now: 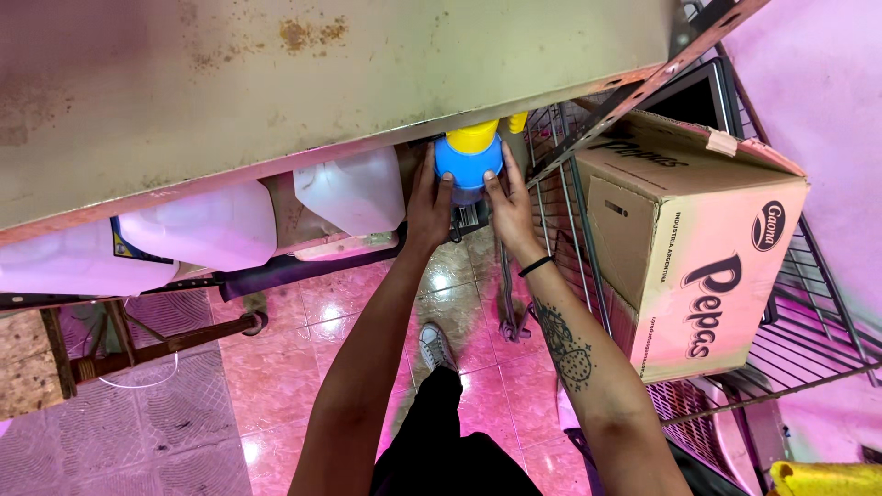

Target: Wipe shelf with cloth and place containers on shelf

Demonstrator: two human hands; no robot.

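Rusty shelf [322, 83] overhead, blue bottle [468, 163] between both hands' fingers [439, 188]

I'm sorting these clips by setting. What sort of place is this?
Probably a small shop or its stockroom. A rusty metal shelf holds white plastic jugs, a cardboard carton sits in a wire rack, and both hands grip a blue bottle.

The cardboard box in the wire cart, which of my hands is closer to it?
Right. Your right hand grips the blue bottle on the side facing the cardboard box; your left hand holds the bottle's far side.
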